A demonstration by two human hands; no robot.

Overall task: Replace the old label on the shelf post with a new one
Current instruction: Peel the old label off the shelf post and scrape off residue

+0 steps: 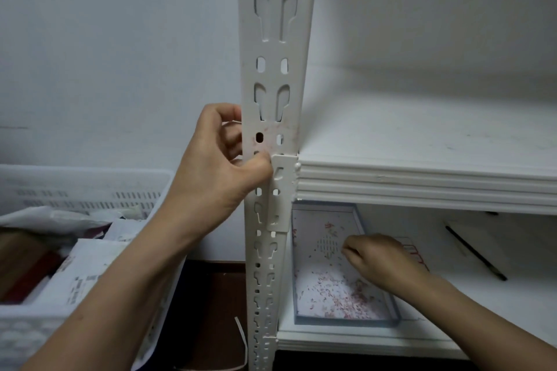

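The white slotted shelf post (272,117) stands upright in the middle. A faint reddish patch of label residue (271,137) marks it just above the upper shelf. My left hand (223,159) grips the post's left edge, thumb on its front just below that patch. My right hand (376,256) is on the lower shelf over a shallow box lid (346,321), fingertips pinched together above it; whether they hold a scrap is too small to tell. Pink and red paper scraps (340,292) litter the lid. A sheet with red writing (417,253) lies behind my right hand.
A white slatted basket (75,190) full of papers and envelopes stands on the left. A black pen (476,254) lies on the lower shelf at right. The upper shelf (422,141) is white. A white strip (242,337) hangs near the dark floor by the post.
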